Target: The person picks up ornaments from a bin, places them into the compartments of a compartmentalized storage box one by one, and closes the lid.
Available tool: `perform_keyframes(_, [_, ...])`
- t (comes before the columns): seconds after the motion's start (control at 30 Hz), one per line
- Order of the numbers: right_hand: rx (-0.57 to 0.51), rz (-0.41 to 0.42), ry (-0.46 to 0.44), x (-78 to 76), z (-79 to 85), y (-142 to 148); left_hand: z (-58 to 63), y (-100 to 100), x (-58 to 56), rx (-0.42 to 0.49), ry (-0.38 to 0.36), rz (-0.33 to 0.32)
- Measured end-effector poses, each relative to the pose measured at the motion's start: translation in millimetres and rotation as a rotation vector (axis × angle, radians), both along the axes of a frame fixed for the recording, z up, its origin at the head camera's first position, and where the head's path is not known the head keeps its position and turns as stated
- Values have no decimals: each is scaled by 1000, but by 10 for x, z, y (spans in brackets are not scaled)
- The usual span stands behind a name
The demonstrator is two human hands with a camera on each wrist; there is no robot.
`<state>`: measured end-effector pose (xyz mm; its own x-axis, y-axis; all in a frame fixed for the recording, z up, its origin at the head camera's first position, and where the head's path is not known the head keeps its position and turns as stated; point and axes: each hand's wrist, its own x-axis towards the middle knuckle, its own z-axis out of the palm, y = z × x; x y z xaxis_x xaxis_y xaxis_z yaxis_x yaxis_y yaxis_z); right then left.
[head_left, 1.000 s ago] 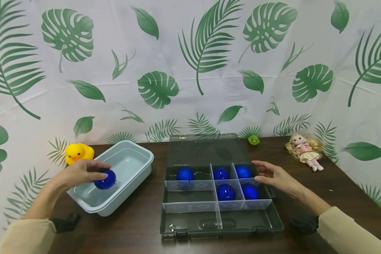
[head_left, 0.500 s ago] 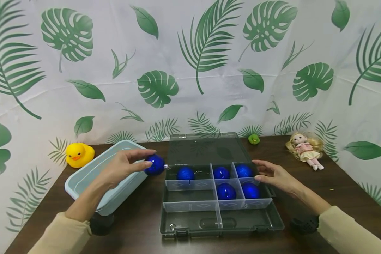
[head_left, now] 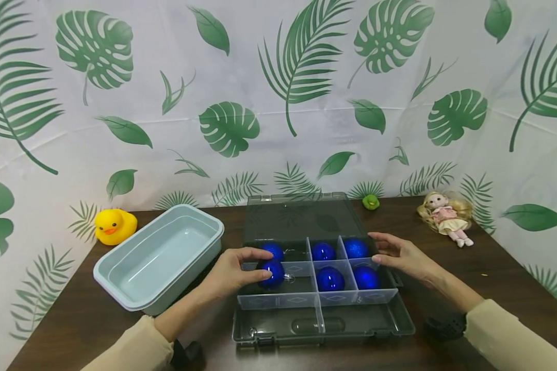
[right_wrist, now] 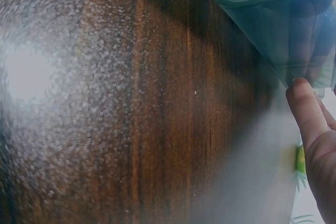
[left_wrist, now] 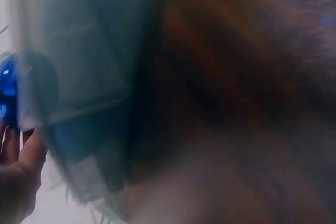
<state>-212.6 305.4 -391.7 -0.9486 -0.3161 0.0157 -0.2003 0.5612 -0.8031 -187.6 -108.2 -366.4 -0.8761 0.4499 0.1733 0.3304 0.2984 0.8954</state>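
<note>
My left hand [head_left: 232, 270] pinches a shiny blue Christmas ball [head_left: 272, 274] between thumb and fingers, with its silvery cap pointing right. The ball is over the middle left compartment of a grey see-through divider box [head_left: 278, 317], whose lid [head_left: 301, 219] lies back. Another blue ball [head_left: 273, 250] is in the back left compartment, partly hidden. Several more blue balls [head_left: 330, 280] sit in the small compartments on the right. My right hand [head_left: 401, 256] rests on the box's right side near the lid hinge, fingers fairly straight; in the right wrist view a fingertip [right_wrist: 300, 84] touches the box wall.
A pale blue plastic tub [head_left: 160, 257] stands left of the box, nothing visible inside. Behind it sits a yellow rubber duck [head_left: 116, 226]. A small green duck [head_left: 370, 202] and a doll [head_left: 447, 219] lie at the back right of the dark wooden table [head_left: 464, 278].
My left hand has carried the blue ball from over the tub rightward to over the box's middle left compartment. My right hand has stayed at the box's side.
</note>
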Motion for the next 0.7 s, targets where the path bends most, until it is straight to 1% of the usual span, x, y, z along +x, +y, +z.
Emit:
perform_keyframes(0.1, [0,4,4,-6,-7,0,-79,47,33,-58,130,20])
perform_keyframes(0.2, [2,6,7,-10,-8,3,-136,80,56,-92,253,40])
perform_keyframes(0.27, [4,7,6,-13,-3,9,-166,95,65,-104,314,56])
perform_keyframes(0.37, [6,14,8,-15,6,14,-195,113,77,-110,352,55])
perform_keyframes(0.43, [8,16,7,-15,14,19,-205,119,83,-115,354,48])
perform_keyframes(0.53, [5,30,2,-19,33,30,-190,124,83,-152,390,35])
perform_keyframes(0.57, [8,36,-3,-24,39,37,-170,119,82,-176,411,33])
perform_keyframes(0.63, [-5,56,-36,-42,59,48,-101,97,71,-197,421,27])
perform_keyframes(0.67, [-20,63,-58,-58,71,53,-51,81,53,-214,427,37])
perform_keyframes(0.7, [-42,62,-83,-80,85,60,8,63,24,-224,417,55])
